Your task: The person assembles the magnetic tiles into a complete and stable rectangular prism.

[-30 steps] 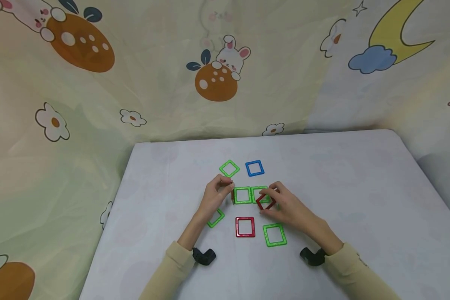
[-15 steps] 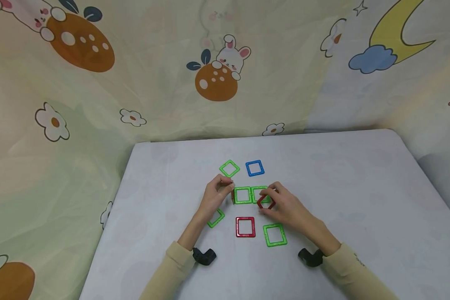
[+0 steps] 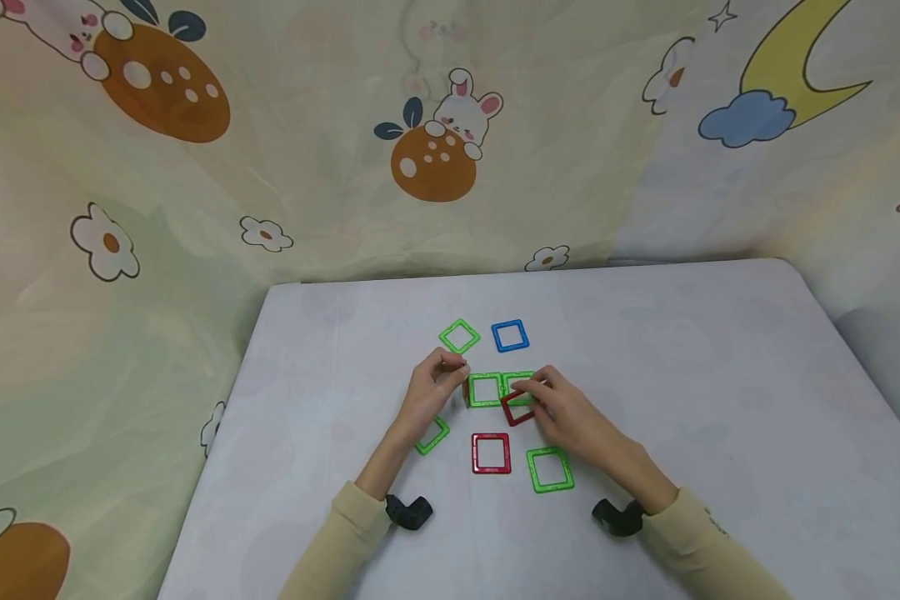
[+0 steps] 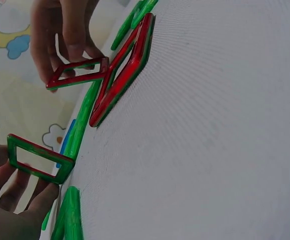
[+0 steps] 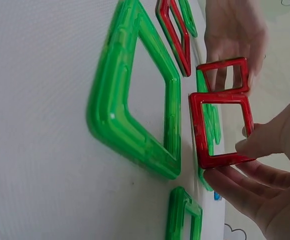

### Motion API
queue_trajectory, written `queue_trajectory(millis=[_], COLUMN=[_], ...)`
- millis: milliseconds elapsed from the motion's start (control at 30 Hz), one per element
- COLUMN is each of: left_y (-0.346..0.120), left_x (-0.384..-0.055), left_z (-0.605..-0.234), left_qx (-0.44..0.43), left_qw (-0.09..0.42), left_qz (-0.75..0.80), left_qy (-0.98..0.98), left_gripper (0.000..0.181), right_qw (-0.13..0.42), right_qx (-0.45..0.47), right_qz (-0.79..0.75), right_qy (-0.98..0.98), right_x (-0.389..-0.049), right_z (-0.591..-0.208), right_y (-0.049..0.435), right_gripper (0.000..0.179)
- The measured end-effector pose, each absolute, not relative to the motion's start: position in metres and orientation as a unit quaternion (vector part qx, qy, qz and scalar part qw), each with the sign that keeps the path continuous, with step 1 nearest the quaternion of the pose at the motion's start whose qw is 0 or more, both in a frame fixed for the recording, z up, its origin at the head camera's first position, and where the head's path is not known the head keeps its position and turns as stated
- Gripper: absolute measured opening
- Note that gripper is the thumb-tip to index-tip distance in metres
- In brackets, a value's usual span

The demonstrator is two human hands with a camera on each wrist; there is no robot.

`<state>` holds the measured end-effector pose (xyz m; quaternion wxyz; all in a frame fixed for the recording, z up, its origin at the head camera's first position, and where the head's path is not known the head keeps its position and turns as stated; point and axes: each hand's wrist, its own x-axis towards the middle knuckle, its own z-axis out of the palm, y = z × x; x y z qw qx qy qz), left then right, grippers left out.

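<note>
My left hand [image 3: 429, 390] pinches a red square magnetic tile [image 5: 246, 75], standing upright at the left edge of two joined green tiles [image 3: 485, 403] lying flat. In the left wrist view this tile [image 4: 65, 171] looks partly green. My right hand [image 3: 577, 421] holds a second red square tile [image 5: 199, 130] between thumb and fingers, tilted over the front of the right-hand green tile. In the head view, the right fingers hide part of that green tile. Toward the front lies another red tile [image 3: 491, 470], flat and apart from both hands.
A green tile [image 3: 450, 346] and a blue tile [image 3: 510, 347] lie behind the hands. One green tile [image 3: 422, 450] is partly covered by the left wrist; another [image 3: 550, 488] lies front right. Everything sits on a white-covered table [image 3: 720, 375] before a patterned curtain [image 3: 330, 150].
My right hand has shifted slightly left, and its red tile has turned and moved left and toward the front. The left hand and its tile stay in place.
</note>
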<state>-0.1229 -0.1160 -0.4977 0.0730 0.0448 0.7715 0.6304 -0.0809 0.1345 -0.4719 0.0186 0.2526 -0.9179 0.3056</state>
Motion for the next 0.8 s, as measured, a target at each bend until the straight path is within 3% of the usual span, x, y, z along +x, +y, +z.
queue_trajectory(millis=[800], left_y=[-0.115], left_x=[-0.123], left_z=[-0.497], left_qx=[0.041], left_qw=[0.075], left_qz=[0.628], left_qy=[0.773], left_gripper=[0.021], right_qw=[0.055], right_qx=[0.305], right_qz=[0.342], right_qy=[-0.887], right_x=[-0.086], right_z=[-0.475], right_y=[0.112], right_gripper=[0.032])
